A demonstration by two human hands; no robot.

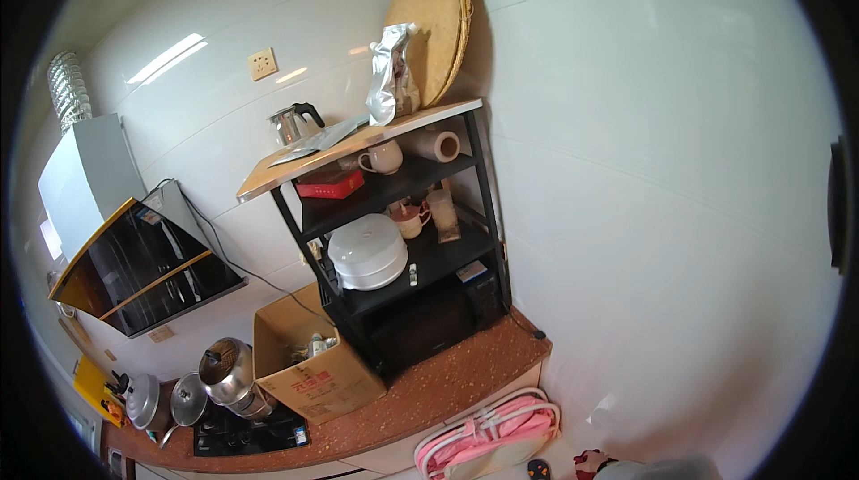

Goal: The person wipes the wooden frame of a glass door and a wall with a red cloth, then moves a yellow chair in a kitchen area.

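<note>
At the bottom edge, right of centre, my right hand [590,462] is partly in view, with a dark band at the wrist and a grey sleeve [664,469]. Something dark red shows at the fingers, but the cut-off view does not settle whether they hold it. My left hand is out of view. Nearest to the right hand are a black slipper with orange spots [539,468] and a pink folding tub or basket with a white frame [490,433], leaning against the cabinet. Above these runs a reddish-brown speckled countertop [463,366].
A black-framed shelf [484,198] holds a white lidded container [368,255], mugs, a red box [332,183] and a microwave oven [429,332]. On top stand a foil pouch [392,77] and round boards [429,17]. Left are a cardboard box [322,386], pots [228,372], a stove [255,436] and a range hood [154,265].
</note>
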